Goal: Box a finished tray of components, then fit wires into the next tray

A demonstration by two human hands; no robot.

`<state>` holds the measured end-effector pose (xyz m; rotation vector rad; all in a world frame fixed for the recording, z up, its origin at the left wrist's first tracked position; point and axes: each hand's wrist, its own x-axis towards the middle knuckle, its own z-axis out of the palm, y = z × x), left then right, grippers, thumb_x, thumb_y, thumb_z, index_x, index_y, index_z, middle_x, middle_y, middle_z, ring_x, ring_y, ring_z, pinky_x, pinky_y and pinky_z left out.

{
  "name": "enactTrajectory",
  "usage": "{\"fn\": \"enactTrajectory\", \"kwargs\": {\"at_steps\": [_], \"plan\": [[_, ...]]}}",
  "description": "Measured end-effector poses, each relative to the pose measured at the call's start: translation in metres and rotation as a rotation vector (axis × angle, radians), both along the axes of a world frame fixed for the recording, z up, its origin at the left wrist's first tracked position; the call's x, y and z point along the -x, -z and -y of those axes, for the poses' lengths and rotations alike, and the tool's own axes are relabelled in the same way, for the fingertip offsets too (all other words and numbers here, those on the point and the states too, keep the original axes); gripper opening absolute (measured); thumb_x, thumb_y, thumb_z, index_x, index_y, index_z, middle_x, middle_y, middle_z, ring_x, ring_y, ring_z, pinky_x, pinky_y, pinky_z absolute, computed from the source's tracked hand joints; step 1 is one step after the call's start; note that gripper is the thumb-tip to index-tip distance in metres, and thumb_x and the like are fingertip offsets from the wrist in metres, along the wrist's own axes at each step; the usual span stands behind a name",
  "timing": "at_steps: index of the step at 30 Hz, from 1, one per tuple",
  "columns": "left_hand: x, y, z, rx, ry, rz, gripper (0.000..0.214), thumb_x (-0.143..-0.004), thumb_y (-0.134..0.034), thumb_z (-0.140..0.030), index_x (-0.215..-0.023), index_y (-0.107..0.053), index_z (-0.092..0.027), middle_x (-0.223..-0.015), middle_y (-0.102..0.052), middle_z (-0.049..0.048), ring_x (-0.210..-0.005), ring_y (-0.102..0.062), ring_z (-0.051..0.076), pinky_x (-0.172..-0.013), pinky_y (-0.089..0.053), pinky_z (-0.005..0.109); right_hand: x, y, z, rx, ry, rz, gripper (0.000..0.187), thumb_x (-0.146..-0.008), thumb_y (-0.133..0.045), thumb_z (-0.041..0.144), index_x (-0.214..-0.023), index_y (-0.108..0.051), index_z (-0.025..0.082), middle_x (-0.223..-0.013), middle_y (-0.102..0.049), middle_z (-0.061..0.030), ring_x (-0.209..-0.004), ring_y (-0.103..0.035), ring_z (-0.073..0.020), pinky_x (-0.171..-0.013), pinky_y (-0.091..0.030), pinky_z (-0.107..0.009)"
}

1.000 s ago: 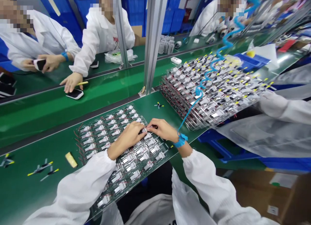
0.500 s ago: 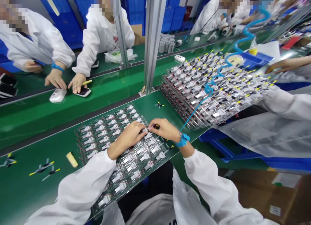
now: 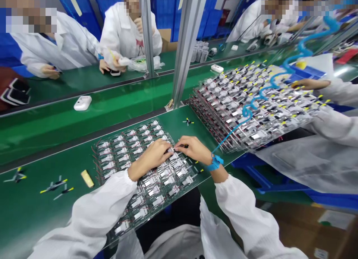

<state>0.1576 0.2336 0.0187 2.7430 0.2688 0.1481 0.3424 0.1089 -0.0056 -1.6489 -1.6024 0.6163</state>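
A clear plastic tray holds rows of small white modules with thin red and black wires. My left hand reaches over the tray's far right part, its fingers bent and pressed together at a module; what they pinch, if anything, is hidden. Close beside it, my right hand, wearing a blue wrist strap, pinches a small dark strip at the tray's right edge. Loose dark strips with yellow ends lie across the tray's right edge near that hand.
Stacked trays of yellow-tipped modules stand to the right, with a coiled blue cord over them. Loose strips and a yellowish block lie left. A metal post rises ahead. A white device lies on the green belt; co-workers sit beyond.
My hands stay close together at the same tray area, with small finger movements. The view has shifted slightly. Across the belt, co-workers' hands have moved away from the white device.
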Motion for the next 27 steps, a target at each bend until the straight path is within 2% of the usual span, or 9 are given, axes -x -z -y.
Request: {"fn": "enactTrajectory", "kwargs": {"at_steps": [7,27], "plan": [[-0.0001,-0.0006,-0.0002,-0.005,0.001,-0.012,0.019,-0.096,-0.063,-0.033,-0.101,-0.071,-0.017,-0.090,-0.071,0.0085,-0.092,-0.064,0.025,-0.083,-0.051,0.036,-0.0030,0.0026,0.0000,0.004,-0.014,0.056,0.011,-0.091,-0.069,0.018,-0.092,-0.080,0.021,-0.088,-0.070,-0.0043,-0.083,-0.065,-0.0176,-0.077,-0.048,-0.029],[-0.0001,0.0020,0.0002,-0.009,0.005,-0.016,0.020,-0.098,-0.062,-0.033,-0.104,-0.070,-0.016,-0.093,-0.071,0.0088,-0.094,-0.063,0.025,-0.083,-0.050,0.037,-0.0009,-0.0007,-0.0027,-0.039,-0.047,0.085,0.014,-0.092,-0.065,0.018,-0.089,-0.078,0.021,-0.084,-0.066,-0.0035,-0.077,-0.061,-0.0153,-0.072,-0.045,-0.028]]}}
